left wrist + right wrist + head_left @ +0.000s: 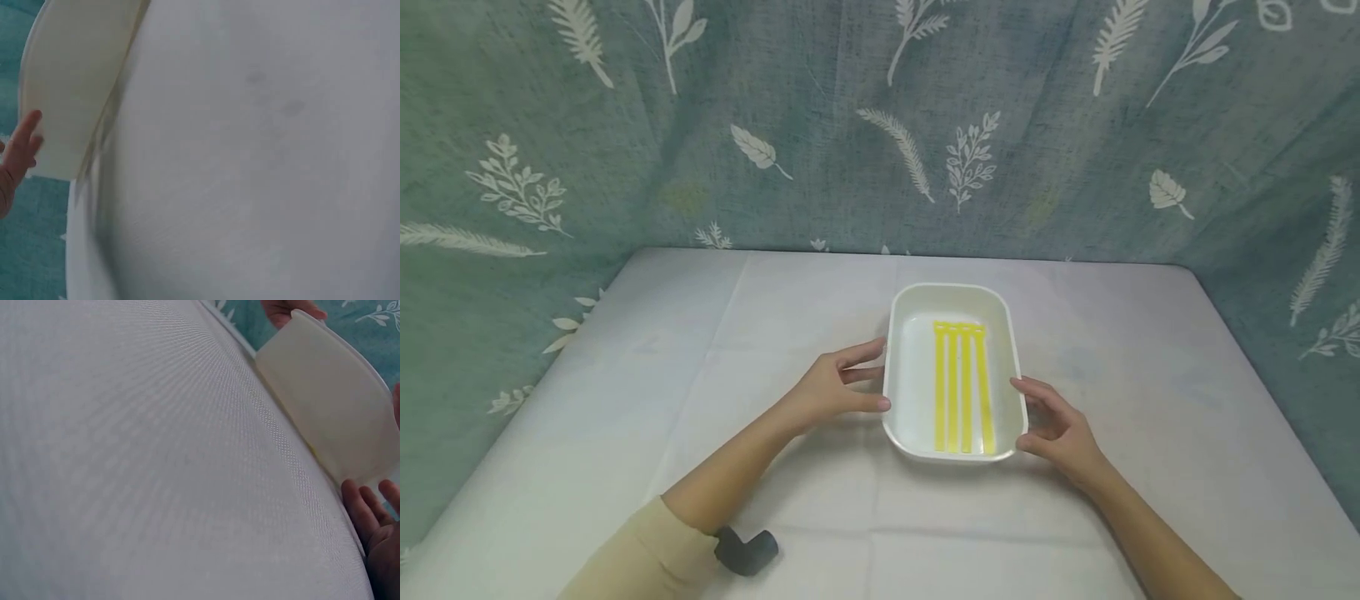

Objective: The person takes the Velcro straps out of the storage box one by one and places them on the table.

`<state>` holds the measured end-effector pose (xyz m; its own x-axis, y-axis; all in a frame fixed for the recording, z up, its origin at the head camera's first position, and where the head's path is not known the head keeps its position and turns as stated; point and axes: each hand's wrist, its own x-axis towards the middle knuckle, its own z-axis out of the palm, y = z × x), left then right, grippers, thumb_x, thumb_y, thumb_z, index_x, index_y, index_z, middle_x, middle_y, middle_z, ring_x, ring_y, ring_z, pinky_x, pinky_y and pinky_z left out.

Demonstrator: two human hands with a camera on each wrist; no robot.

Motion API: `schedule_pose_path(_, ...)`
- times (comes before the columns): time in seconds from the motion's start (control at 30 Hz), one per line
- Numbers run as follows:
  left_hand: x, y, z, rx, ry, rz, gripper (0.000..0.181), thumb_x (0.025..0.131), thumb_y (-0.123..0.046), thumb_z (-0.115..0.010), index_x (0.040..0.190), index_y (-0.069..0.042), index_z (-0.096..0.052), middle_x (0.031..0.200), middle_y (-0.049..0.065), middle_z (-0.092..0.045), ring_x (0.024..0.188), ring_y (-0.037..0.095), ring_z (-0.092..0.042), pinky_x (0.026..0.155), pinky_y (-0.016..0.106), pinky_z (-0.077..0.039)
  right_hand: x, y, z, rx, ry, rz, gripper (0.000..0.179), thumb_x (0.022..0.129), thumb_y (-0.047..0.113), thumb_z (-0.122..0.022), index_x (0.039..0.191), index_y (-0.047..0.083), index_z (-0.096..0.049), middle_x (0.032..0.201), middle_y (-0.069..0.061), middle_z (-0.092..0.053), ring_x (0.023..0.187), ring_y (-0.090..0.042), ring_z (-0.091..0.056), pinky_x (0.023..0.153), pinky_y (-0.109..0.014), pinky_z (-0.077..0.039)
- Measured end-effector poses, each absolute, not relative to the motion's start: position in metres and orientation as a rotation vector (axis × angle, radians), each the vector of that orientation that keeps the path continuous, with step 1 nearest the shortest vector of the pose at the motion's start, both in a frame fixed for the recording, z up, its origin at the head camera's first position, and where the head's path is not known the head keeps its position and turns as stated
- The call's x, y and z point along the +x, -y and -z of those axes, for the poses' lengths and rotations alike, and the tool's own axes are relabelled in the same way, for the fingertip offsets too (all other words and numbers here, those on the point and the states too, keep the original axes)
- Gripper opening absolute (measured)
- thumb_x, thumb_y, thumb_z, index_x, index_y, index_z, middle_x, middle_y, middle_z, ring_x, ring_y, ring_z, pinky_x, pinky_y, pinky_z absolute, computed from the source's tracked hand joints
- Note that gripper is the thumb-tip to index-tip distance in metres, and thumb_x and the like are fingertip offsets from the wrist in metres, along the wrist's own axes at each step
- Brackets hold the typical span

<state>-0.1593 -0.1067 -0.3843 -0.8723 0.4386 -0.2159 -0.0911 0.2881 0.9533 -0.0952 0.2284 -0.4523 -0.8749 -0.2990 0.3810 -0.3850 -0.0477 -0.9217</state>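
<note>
A white plastic tray (pixel 910 375), rectangular with rounded corners, stands slightly tilted between my two hands. Inside it lie several long, thin yellow strips (pixel 952 387), side by side, each with a small wider head at the far end. My left hand (pixel 831 385) holds the tray's left side, thumb and fingertips at the rim. On the opposite side my right hand (pixel 1063 437) grips the near right part, fingertips over the rim and thumb at the corner. The tray's outer wall (pixel 325 394) fills the upper right of the right wrist view.
A pale creased cloth (pixel 760 333) covers the table. Behind and at both sides hangs a green-blue curtain (pixel 820 83) with white leaf prints. A dark curved piece (pixel 747 552) shows beside my left sleeve (pixel 647 554).
</note>
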Motion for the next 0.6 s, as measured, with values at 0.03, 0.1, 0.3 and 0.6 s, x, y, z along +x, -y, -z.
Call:
schedule_pose_path(0.03,-0.161,0.108,0.381,0.316,-2.152,-1.586,0.090,0.068,-0.019,-0.086,0.145,-0.021,-0.040,0.146,0.001,-0.044,0.120,0.020,-0.056,0.090,0.036,-0.051,-0.095,-0.228,0.453,0.766,2.124,-2.086,0.066,0.076,-0.006,-0.073,0.136,0.001,-0.047,0.138,0.001,-0.047,0.120,-0.008,-0.051,0.074,-0.029,-0.056)
schedule_pose_path(0.1,-0.166,0.110,0.373,0.338,-2.238,-1.507,0.090,0.068,-0.024,-0.086,0.145,-0.021,-0.040,0.143,0.002,-0.047,0.117,0.019,-0.059,0.089,0.036,-0.052,-0.095,-0.228,0.453,0.758,2.130,-2.078,0.066,0.076,-0.007,-0.073,0.136,0.001,-0.047,0.138,0.001,-0.047,0.119,-0.008,-0.052,0.073,-0.029,-0.056)
schedule_pose_path(0.3,-0.178,0.114,0.354,0.419,-2.372,-1.357,0.090,0.067,-0.028,-0.086,0.144,-0.019,-0.041,0.138,0.005,-0.053,0.114,0.019,-0.060,0.086,0.036,-0.053,-0.096,-0.227,0.454,0.756,2.119,-2.089,0.065,0.076,-0.003,-0.074,0.136,0.004,-0.049,0.138,0.000,-0.047,0.118,-0.008,-0.052,0.074,-0.028,-0.056)
schedule_pose_path(0.6,-0.206,0.109,0.318,0.473,-2.381,-1.364,0.079,0.071,-0.027,-0.084,0.140,-0.021,-0.046,0.135,0.003,-0.055,0.112,0.015,-0.061,0.089,0.035,-0.052,-0.095,-0.228,0.454,0.754,2.091,-2.119,0.064,0.077,-0.001,-0.074,0.136,0.004,-0.049,0.137,0.000,-0.047,0.118,-0.010,-0.053,0.077,-0.029,-0.055)
